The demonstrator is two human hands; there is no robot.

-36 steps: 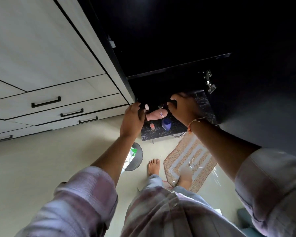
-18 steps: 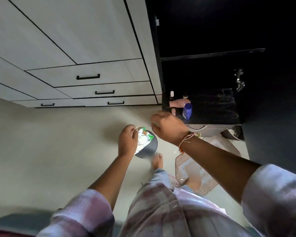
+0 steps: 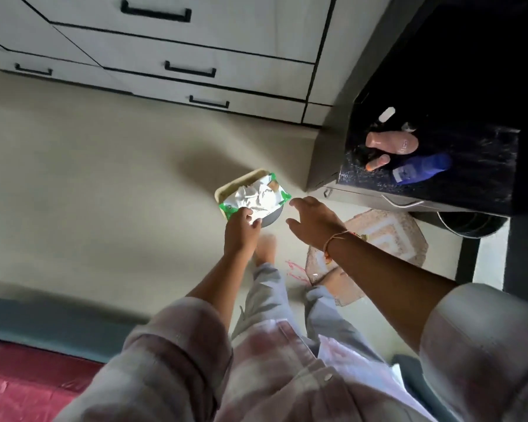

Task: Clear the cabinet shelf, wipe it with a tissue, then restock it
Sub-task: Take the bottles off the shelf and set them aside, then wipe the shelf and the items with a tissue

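On my feed the left hand (image 3: 240,229) was pinching the near edge of the tissue pack (image 3: 256,197), thumb and fingers curled onto its crinkled white and green wrapper. The pack lay across the top of a cream-rimmed container (image 3: 241,179) with a dark round body on the pale floor; I could not tell whether it rested there or was lifted just clear. The right hand (image 3: 316,220) hung just to the right of the pack, not touching it, with its fingers spread and relaxed and a thread bracelet (image 3: 337,239) round the wrist. Up and to the right, the dark speckled shelf (image 3: 485,166) carried a pink bottle (image 3: 392,143) lying on its side, a blue bottle (image 3: 421,169) just beside it, and a small orange-tipped tube (image 3: 378,162) between them at the front edge. A bare foot (image 3: 265,245) stood below the container, a patterned rug (image 3: 387,236) lay under the right forearm, and pale drawers (image 3: 195,41) with black handles ran along the top.
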